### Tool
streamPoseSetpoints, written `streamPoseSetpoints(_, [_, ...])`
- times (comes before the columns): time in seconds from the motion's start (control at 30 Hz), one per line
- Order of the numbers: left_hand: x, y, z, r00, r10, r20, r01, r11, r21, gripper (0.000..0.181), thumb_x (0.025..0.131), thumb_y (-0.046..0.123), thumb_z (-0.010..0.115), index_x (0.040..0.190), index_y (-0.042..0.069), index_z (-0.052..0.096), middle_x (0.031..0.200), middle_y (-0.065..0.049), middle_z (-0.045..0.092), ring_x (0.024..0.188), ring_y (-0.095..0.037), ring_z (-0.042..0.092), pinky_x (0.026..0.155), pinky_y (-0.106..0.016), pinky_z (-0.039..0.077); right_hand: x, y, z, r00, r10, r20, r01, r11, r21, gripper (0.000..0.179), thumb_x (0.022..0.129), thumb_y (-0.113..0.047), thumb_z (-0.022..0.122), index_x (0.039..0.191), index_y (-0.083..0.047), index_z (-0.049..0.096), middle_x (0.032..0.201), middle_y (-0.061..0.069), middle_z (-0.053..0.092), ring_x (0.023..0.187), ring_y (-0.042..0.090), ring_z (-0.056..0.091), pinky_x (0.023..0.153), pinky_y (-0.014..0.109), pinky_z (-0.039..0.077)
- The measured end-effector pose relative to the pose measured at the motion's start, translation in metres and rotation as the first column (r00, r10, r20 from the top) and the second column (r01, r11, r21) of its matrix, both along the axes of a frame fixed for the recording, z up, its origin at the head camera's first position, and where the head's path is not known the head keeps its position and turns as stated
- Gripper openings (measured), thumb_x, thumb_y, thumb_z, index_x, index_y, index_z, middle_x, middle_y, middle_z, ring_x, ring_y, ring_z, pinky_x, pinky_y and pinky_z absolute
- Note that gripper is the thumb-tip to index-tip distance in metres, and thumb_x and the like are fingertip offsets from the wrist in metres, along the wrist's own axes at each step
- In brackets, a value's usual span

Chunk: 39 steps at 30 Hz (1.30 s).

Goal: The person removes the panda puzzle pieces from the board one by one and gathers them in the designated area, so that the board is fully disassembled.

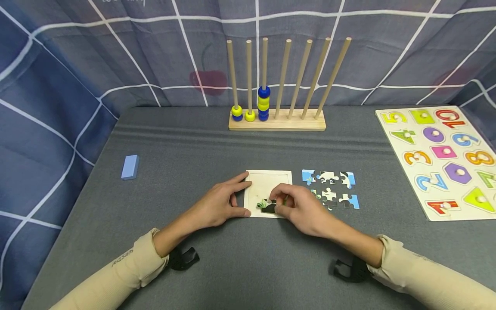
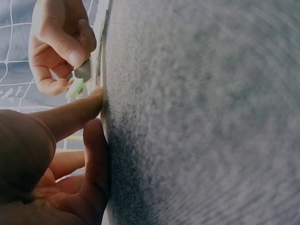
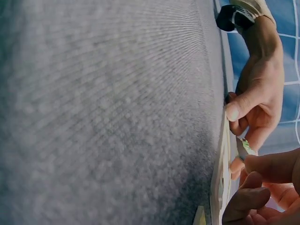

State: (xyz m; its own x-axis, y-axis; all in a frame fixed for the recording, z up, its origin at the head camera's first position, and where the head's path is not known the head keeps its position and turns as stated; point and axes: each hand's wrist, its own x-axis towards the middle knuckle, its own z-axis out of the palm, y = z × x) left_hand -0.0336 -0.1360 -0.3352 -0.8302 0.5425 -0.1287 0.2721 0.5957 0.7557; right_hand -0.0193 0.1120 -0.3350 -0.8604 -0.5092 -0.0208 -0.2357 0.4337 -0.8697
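A square cream puzzle board (image 1: 267,181) with a raised border lies flat on the grey table. At its left edge, my left hand (image 1: 221,201) touches the border with fingertips and thumb, the fingers fairly straight. My right hand (image 1: 304,207) pinches a jigsaw piece (image 1: 267,207), black with green and white, over the lower part of the board. In the right wrist view the jigsaw piece (image 3: 244,147) is tilted above the board (image 3: 220,183). My right fingers cover part of it. Several loose jigsaw pieces (image 1: 329,196), blue, white and black, lie just right of the board.
Behind stands a wooden peg rack (image 1: 277,125) with blue and yellow beads on its left pegs. A number-and-shape board (image 1: 438,172) lies at the right. To the left is a small blue block (image 1: 130,167). A grid-patterned curtain (image 1: 162,51) hangs behind the table.
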Motion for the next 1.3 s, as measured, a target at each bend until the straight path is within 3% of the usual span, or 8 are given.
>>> streamPoseSetpoints(0.47, [0.0, 0.0, 0.0, 1.0, 0.002, 0.006, -0.002, 1.0, -0.008, 0.072, 0.081, 0.016, 0.083, 0.142, -0.001, 0.051, 0.158, -0.014, 0.031, 0.06, -0.004, 0.054, 0.061, -0.026, 0.045, 0.005, 0.029, 0.011, 0.991, 0.003, 0.136, 0.011, 0.995, -0.102, 0.012, 0.092, -0.002, 0.065, 0.104, -0.003, 0.066, 0.079, 0.003, 0.058, 0.062, 0.013, 0.049, 0.056, 0.026, 0.041])
streamPoseSetpoints(0.83, [0.001, 0.001, 0.0, 1.0, 0.001, 0.0, -0.001, 1.0, 0.002, 0.071, 0.08, 0.014, 0.083, 0.141, -0.002, 0.051, 0.157, -0.015, 0.03, 0.059, -0.004, 0.054, 0.059, -0.026, 0.045, 0.016, 0.06, 0.015, 0.991, -0.046, 0.128, 0.055, 0.996, -0.068, 0.01, 0.092, -0.002, 0.065, 0.102, -0.005, 0.066, 0.075, 0.0, 0.059, 0.066, 0.012, 0.053, 0.06, 0.027, 0.043])
streamPoseSetpoints(1.3, [0.0, 0.002, 0.001, 1.0, 0.003, 0.009, -0.003, 1.0, 0.004, 0.072, 0.08, 0.014, 0.083, 0.142, -0.003, 0.05, 0.158, -0.015, 0.029, 0.06, -0.004, 0.055, 0.057, -0.025, 0.046, 0.034, 0.099, 0.005, 0.99, -0.101, 0.094, 0.103, 0.994, -0.021, 0.013, 0.092, -0.003, 0.067, 0.105, -0.005, 0.066, 0.075, -0.003, 0.059, 0.063, 0.012, 0.053, 0.057, 0.027, 0.041])
